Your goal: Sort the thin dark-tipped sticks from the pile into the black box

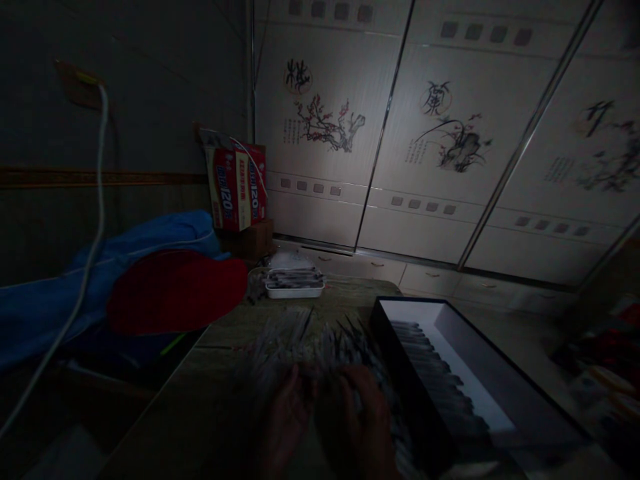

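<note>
My left hand (290, 413) and my right hand (367, 407) are close together, low over the table (185, 407). The fingers of both are curled inward. What they hold is too dark and blurred to name. Just beyond them lies a loose pile of thin, dark sticks (345, 343), with paler, translucent-looking thin pieces (280, 337) spread to its left. Right of my right hand stands a shallow black box (405, 387) with a white inside. A row of slim dark pieces (435, 367) lies side by side along its left part.
A white tray (295, 292) full of thin sticks sits at the table's far end. Left of the table are a red round cloth item (175, 293), blue fabric (145, 237) and a hanging white cable (100, 180). A red carton (237, 187) stands near the sliding wardrobe doors (320, 213).
</note>
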Demonstrator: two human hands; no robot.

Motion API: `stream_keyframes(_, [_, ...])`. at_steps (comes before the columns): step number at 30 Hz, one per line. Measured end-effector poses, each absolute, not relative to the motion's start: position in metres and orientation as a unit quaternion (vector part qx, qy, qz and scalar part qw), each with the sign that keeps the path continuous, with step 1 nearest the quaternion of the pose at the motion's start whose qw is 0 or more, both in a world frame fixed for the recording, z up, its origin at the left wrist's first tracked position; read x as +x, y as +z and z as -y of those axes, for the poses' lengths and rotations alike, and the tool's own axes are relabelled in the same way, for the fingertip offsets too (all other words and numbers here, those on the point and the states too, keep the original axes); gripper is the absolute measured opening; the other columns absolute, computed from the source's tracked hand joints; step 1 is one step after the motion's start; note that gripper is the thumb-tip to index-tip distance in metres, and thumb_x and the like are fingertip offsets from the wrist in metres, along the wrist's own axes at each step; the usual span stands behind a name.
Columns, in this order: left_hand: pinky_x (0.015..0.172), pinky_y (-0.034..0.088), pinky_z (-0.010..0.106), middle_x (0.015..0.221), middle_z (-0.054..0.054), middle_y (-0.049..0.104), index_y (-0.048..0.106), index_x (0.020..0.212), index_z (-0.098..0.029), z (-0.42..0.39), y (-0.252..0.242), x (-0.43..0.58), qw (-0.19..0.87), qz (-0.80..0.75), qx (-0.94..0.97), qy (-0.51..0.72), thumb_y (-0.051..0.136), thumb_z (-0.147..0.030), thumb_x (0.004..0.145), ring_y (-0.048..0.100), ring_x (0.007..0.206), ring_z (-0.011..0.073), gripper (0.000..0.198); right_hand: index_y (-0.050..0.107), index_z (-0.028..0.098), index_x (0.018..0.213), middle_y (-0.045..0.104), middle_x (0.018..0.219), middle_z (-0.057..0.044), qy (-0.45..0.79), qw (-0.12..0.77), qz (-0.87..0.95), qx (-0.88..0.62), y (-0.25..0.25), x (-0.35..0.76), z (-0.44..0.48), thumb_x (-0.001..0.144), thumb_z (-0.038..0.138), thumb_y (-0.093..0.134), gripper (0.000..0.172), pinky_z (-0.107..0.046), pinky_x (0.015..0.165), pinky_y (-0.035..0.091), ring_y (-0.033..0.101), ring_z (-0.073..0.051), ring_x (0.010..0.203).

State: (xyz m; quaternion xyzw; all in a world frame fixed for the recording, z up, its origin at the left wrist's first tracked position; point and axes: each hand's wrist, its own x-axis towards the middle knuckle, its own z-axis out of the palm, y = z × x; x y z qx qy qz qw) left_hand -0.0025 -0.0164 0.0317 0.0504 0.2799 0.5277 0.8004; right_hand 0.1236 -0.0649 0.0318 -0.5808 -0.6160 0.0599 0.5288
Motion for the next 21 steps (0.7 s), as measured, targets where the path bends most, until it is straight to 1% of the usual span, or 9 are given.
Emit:
stream_keyframes(1, [0.059,0.058,0.020,0.071,0.005,0.074,0.067,0.073,-0.013,0.016,0.033,-0.003,0.791,-0.289,0.040,0.538,0.048,-0.007,0.091,0.072,0.064,0.0121,0.027,0.066,0.022,0.091,0.065,0.089,-0.006,0.044,0.489,0.625,-0.607,0.027,0.129,0.060,0.090,0.021,0.042,0.024,-0.029,0.073,0.047,0.061,-0.019,0.083])
stream_keyframes(3, [0.059,0.059,0.019,0.071,0.004,0.074,0.066,0.073,-0.013,0.014,0.034,-0.003,0.777,-0.305,0.027,0.550,0.047,-0.005,0.090,0.072,0.065,0.0117,0.027,0.068,0.022,0.086,0.065,0.088,-0.006,0.017,0.375,0.652,-0.659,0.016,0.136,0.052,0.081,0.011,0.047,0.024,-0.028,0.072,0.045,0.059,-0.020,0.082])
stream_keyframes(5, [0.057,0.058,0.019,0.069,0.003,0.074,0.066,0.074,-0.012,0.013,0.034,-0.003,0.771,-0.318,0.023,0.552,0.047,-0.004,0.090,0.071,0.061,0.0110,0.026,0.069,0.022,0.083,0.066,0.087,-0.006,0.002,0.276,0.672,-0.688,0.006,0.137,0.044,0.074,0.005,0.051,0.027,-0.028,0.072,0.042,0.059,-0.020,0.082])
stream_keyframes(7, [0.057,0.058,0.019,0.069,0.003,0.074,0.066,0.073,-0.012,0.012,0.033,-0.004,0.771,-0.314,0.025,0.553,0.048,-0.004,0.089,0.071,0.061,0.0110,0.025,0.069,0.023,0.083,0.066,0.088,-0.006,-0.016,0.215,0.687,-0.694,0.000,0.134,0.038,0.075,0.004,0.053,0.027,-0.029,0.074,0.041,0.059,-0.021,0.084])
stream_keyframes(10, [0.058,0.058,0.019,0.069,0.003,0.074,0.066,0.072,-0.013,0.011,0.030,-0.005,0.777,-0.299,0.031,0.552,0.052,-0.005,0.088,0.072,0.063,0.0117,0.022,0.070,0.023,0.088,0.066,0.091,-0.008,-0.042,0.170,0.701,-0.692,0.000,0.126,0.033,0.079,0.005,0.051,0.027,-0.031,0.075,0.041,0.060,-0.023,0.087])
stream_keyframes(13, [0.059,0.058,0.021,0.070,0.003,0.074,0.067,0.073,-0.014,0.011,0.026,-0.006,0.777,-0.304,0.053,0.548,0.055,-0.006,0.086,0.071,0.064,0.0126,0.019,0.069,0.021,0.094,0.066,0.094,-0.010,-0.049,0.166,0.707,-0.685,0.004,0.121,0.029,0.079,0.004,0.051,0.029,-0.034,0.078,0.041,0.059,-0.025,0.091])
stream_keyframes(18, [0.056,0.057,0.023,0.069,0.004,0.073,0.067,0.073,-0.013,0.012,0.022,-0.005,0.759,-0.319,0.123,0.555,0.058,-0.009,0.085,0.070,0.061,0.0139,0.015,0.068,0.021,0.091,0.067,0.093,-0.009,-0.043,0.193,0.711,-0.675,0.006,0.120,0.030,0.079,0.005,0.053,0.025,-0.032,0.081,0.043,0.059,-0.023,0.090])
stream_keyframes(19, [0.056,0.057,0.024,0.069,0.004,0.073,0.067,0.073,-0.013,0.012,0.021,-0.005,0.751,-0.324,0.131,0.560,0.059,-0.010,0.084,0.070,0.061,0.0142,0.014,0.068,0.021,0.092,0.067,0.093,-0.009,-0.035,0.219,0.704,-0.675,0.006,0.121,0.032,0.080,0.007,0.052,0.024,-0.030,0.080,0.043,0.060,-0.021,0.089])
stream_keyframes(21, [0.057,0.057,0.025,0.069,0.003,0.073,0.066,0.073,-0.014,0.011,0.020,-0.004,0.743,-0.327,0.141,0.567,0.062,-0.010,0.081,0.069,0.061,0.0147,0.010,0.066,0.021,0.095,0.067,0.091,-0.007,0.014,0.325,0.671,-0.666,0.005,0.124,0.038,0.085,0.014,0.050,0.020,-0.027,0.075,0.045,0.061,-0.019,0.083])
